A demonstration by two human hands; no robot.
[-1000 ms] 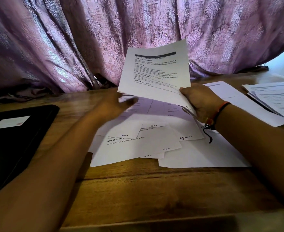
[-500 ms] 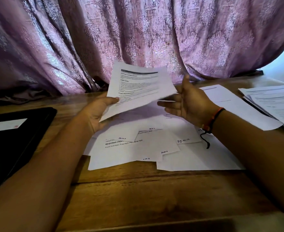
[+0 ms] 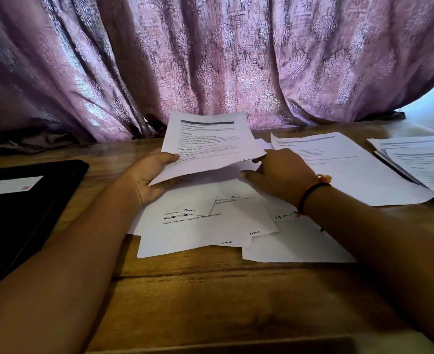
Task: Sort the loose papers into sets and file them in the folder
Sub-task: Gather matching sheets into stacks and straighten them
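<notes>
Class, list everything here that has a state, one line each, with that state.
printed sheet, lifted, tilted
loose papers, scattered, overlapping, unfiled
left hand, grips the printed sheet
right hand, touching the loose papers, grip unclear
black folder, closed, lying flat
far-right stack, piled flat
curtain, drawn shut

On the sheet gripped by the left hand over the middle of the tabletop, I can read only the bold heading "TASK DESCRIPTION"; the dark bar at its top and its other lines are too fine to make out. In the loose pile below, one page reads "REQUIRED PROV", cut off by an overlapping sheet, then "Guest item type: Tray-style, Packaging style". Handwritten "Pg" marks sit on several corners, their numbers unclear, and the folder label is illegible.
</notes>
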